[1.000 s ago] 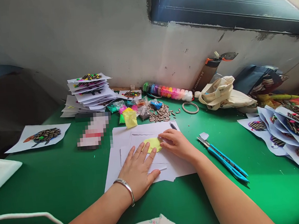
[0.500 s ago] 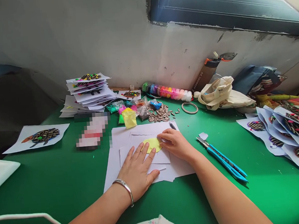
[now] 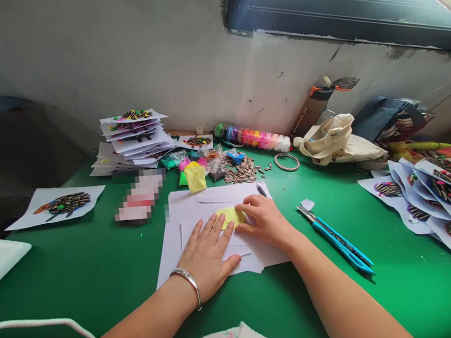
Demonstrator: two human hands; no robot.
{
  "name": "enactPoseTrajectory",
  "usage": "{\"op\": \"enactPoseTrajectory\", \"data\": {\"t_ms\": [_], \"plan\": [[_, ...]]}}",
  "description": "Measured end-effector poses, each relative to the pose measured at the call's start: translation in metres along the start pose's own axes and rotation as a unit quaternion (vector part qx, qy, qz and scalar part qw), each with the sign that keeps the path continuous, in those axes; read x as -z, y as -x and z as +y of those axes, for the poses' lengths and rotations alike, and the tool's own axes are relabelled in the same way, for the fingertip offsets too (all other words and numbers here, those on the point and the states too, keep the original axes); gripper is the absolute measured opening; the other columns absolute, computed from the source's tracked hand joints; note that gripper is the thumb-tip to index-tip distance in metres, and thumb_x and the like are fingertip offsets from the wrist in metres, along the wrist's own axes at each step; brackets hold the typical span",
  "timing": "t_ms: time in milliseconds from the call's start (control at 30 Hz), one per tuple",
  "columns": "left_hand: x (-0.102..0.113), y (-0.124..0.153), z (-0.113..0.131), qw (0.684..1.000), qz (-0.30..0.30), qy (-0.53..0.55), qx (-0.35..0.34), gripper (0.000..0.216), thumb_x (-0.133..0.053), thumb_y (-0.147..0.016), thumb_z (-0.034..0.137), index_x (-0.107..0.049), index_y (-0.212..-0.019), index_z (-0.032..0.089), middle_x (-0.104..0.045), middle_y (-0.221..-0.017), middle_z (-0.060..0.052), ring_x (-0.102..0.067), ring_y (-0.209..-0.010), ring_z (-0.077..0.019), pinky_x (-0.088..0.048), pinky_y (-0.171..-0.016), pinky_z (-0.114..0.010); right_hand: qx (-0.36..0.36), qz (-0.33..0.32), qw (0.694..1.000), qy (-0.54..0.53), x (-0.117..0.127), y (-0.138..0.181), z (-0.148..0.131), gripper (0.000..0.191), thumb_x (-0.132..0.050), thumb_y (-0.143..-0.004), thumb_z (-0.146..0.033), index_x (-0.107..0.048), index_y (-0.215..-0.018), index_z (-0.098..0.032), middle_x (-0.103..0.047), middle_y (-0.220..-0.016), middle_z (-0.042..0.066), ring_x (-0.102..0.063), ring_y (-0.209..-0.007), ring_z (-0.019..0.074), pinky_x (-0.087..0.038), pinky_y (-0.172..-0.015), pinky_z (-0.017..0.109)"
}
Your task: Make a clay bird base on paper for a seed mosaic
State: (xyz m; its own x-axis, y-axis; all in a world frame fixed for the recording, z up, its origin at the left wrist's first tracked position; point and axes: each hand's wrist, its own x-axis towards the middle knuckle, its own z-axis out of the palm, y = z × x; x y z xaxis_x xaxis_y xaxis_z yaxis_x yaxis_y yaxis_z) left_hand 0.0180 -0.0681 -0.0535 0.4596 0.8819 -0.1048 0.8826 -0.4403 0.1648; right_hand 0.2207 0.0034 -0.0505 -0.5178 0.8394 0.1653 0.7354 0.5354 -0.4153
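A flat, rounded piece of yellow modelling clay (image 3: 226,220) lies on small white paper sheets (image 3: 191,234), stacked on larger paper. My left hand (image 3: 207,259), with a silver bangle at the wrist, rests flat with fingers spread, its fingertips over the clay's left part. At the clay's right edge, my right hand (image 3: 266,220) is bent, with thumb and index finger set around that edge. Its other fingers are curled and partly hidden. A dark pen (image 3: 261,189) lies just beyond the right hand.
A blue utility knife (image 3: 336,241) lies to the right. Behind the paper are clay bags (image 3: 195,176), sunflower seeds (image 3: 243,170) and a tape ring (image 3: 287,161). Seed pictures stand in a stack (image 3: 137,139), with another picture (image 3: 56,205) at left and more pictures (image 3: 438,194) at right.
My right thumb and index finger have spread apart and shifted slightly left over the clay's right edge. The left hand stays flat in the same place.
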Motion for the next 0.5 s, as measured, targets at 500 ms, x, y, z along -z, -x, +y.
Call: {"op": "enactPoseTrajectory", "data": {"t_ms": [500], "plan": [[-0.0025,0.0012,-0.0006,1.0,0.018,0.005,-0.004,0.064,-0.036,-0.094,0.054,-0.029,-0.15,0.024,-0.024,-0.157,-0.008,-0.019,-0.146,-0.0286,-0.015,-0.117,-0.052,-0.002,0.016,1.0,-0.018,-0.0054,-0.0025,0.0067,0.025,-0.066,-0.085,-0.043,-0.07,-0.105,-0.028,-0.061,-0.107,0.006,-0.055,-0.095,0.0212,-0.04,-0.085,0.036]]}}
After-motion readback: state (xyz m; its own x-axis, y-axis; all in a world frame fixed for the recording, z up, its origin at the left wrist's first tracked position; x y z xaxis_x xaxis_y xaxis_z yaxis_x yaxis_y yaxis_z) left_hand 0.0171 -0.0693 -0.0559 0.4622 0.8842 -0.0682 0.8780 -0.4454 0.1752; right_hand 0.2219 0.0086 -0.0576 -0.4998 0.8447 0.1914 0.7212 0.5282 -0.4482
